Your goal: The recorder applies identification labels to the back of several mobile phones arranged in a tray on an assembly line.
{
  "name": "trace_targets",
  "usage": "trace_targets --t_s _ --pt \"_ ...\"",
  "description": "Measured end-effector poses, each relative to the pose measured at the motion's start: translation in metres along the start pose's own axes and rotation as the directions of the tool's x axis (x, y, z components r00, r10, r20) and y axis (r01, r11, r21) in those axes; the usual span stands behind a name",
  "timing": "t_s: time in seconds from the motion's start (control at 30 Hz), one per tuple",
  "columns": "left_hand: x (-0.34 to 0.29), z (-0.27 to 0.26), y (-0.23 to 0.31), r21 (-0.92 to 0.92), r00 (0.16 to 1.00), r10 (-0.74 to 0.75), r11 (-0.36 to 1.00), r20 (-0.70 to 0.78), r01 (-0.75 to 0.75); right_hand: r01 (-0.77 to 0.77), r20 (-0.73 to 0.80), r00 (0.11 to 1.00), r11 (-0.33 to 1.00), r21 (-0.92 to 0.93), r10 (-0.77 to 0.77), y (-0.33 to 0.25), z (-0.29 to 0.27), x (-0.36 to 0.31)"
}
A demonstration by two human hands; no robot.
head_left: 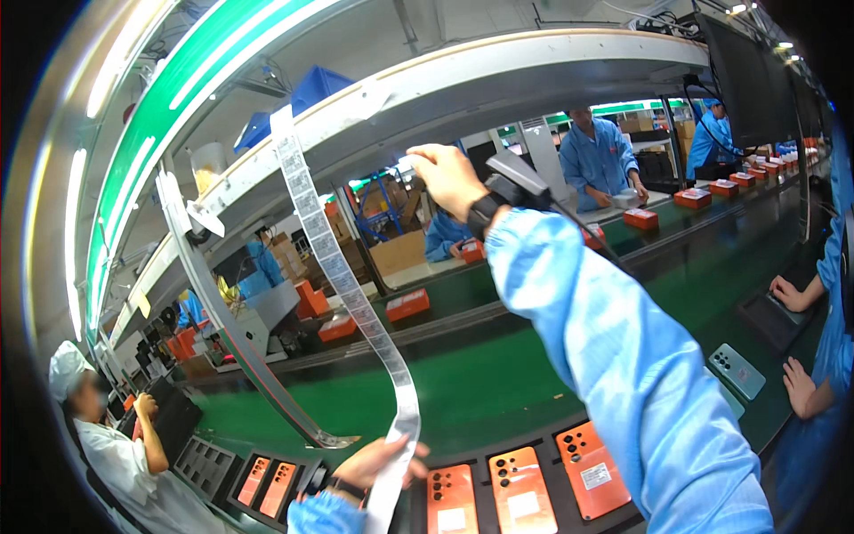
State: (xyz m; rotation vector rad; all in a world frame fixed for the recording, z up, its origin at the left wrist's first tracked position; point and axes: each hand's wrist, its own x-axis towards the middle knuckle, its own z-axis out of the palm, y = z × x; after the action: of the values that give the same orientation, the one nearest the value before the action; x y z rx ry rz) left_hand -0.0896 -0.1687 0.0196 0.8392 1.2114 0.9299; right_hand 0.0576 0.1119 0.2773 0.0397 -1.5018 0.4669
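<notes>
A long strip of white printed labels (334,267) hangs from the edge of the overhead shelf and runs down to my left hand (378,463). My left hand is closed around its lower part, and the strip's tail falls over my wrist. My right hand (449,182) is raised under the shelf, with fingers bent together. Something small and pale shows at its fingertips, too small to name. Below lie orange phones in a black tray (476,476): a left phone (451,489), a middle phone (519,476) and a right phone (583,458), each with a white label.
A green conveyor belt (498,383) crosses ahead, with red-orange boxes (407,305) on the line beyond. A metal post (227,320) stands left. Another tray holds two orange phones (277,489). At right are a pale green phone (737,369) and a co-worker's hands (798,387). Other people work around.
</notes>
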Motion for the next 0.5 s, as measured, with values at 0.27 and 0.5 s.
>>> trace_targets --t_s 0.27,0.5 --pt "-0.154 -0.025 -0.139 -0.164 0.899 0.061 0.976 -0.434 -0.145 -0.087 0.03 0.995 0.992 -0.094 0.09 -0.01 0.143 0.041" --pt "-0.173 -0.015 -0.165 -0.129 0.834 0.17 0.953 -0.524 -0.275 -0.268 0.036 0.964 0.955 0.124 0.265 -0.019 0.199 0.053"
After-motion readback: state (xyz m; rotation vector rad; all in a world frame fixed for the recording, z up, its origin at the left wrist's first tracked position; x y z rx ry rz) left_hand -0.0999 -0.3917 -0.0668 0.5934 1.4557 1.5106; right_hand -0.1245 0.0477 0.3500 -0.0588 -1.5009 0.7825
